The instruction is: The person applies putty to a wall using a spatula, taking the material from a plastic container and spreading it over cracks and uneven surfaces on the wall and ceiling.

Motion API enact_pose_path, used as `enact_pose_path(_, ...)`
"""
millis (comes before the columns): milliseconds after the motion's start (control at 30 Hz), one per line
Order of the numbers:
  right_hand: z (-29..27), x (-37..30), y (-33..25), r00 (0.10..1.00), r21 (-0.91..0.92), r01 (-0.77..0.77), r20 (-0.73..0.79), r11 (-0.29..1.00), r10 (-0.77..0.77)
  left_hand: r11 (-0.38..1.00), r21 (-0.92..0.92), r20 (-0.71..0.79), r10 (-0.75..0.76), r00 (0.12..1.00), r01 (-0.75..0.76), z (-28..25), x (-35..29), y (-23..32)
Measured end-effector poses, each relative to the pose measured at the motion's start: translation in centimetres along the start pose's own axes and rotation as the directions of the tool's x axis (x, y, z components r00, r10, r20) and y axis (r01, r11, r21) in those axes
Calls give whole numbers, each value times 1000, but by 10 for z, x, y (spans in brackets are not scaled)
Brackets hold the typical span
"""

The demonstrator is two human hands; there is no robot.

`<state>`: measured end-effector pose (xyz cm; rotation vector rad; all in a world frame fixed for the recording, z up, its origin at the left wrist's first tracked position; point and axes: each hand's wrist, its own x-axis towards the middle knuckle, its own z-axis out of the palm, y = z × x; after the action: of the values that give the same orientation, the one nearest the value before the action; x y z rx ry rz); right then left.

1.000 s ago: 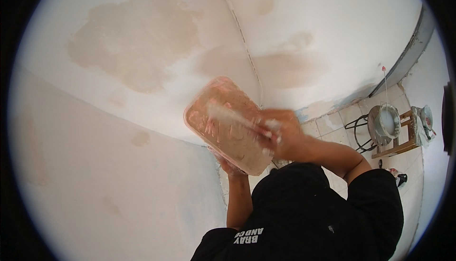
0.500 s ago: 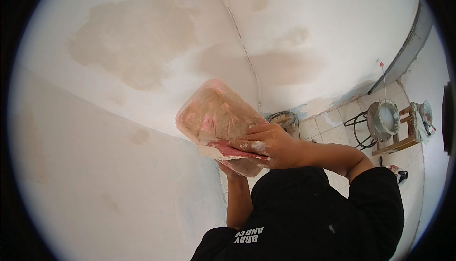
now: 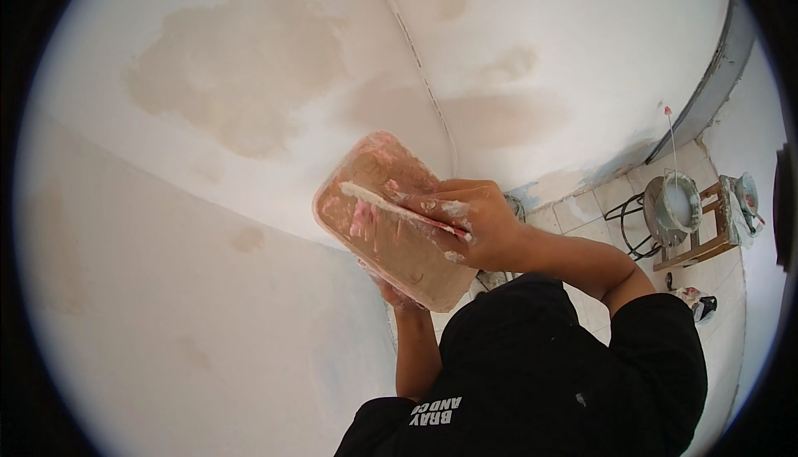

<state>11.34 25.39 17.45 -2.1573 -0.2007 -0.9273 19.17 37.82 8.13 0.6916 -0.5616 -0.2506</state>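
My left hand (image 3: 394, 291) supports a pinkish, rounded rectangular tray (image 3: 432, 278) from below; most of its fingers are hidden behind it. Brown-grey residue and pink patches cover the tray's face. Over it, my right hand (image 3: 474, 220) is closed around a thin red putty scraper (image 3: 432, 222), seen nearly edge-on. Pale putty (image 3: 363, 194) lines the scraper's far edge. White smears mark the right fingers. Whether the scraper touches the tray, I cannot tell.
A wall (image 3: 515, 16) with brownish damp-looking patches (image 3: 241, 66) and a cracked vertical seam (image 3: 411, 41) rises ahead. To the right, a bucket (image 3: 677, 205) sits on a round stool beside a wooden bench (image 3: 702, 251) bearing another container (image 3: 746, 193). Tiles (image 3: 573, 212) cover the floor.
My right hand has turned the scraper from showing its flat red face to nearly edge-on, and its putty-covered edge has moved up across the tray. The tray has tilted slightly.
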Motion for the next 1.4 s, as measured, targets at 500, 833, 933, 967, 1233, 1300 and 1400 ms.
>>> enact_pose_path(500, -18, -5, -26, 978, -119, 75, 205, 990, -49, 985, -93, 31, -145, 989, 147, -7, -26, 4)
enact_pose_path(833, -19, -9, -16, 863, -81, 96, 503, 992, -42, 986, -79, 14, -148, 989, 149, -4, -27, 7)
enact_pose_path(933, -18, -14, -17, 864, -62, 132, 497, 989, -84, 984, -97, 19, -151, 988, 152, -5, -28, 7)
enact_pose_path(967, -17, -15, -17, 871, -73, 147, 483, 986, -94, 983, -99, 20, -151, 988, 152, -5, -27, 7)
enact_pose_path(1233, -21, 16, -22, 974, -142, -133, 165, 981, 156, 983, -105, 20, -149, 989, 151, -4, -26, 10)
enact_pose_path(1300, -9, 19, -11, 996, 58, 35, -81, 998, -31, 979, -118, 42, -162, 986, 166, -4, -24, 6)
enact_pose_path(1400, -12, 19, -21, 979, -32, -47, 195, 998, 52, 981, -119, 32, -149, 988, 152, 1, -21, 7)
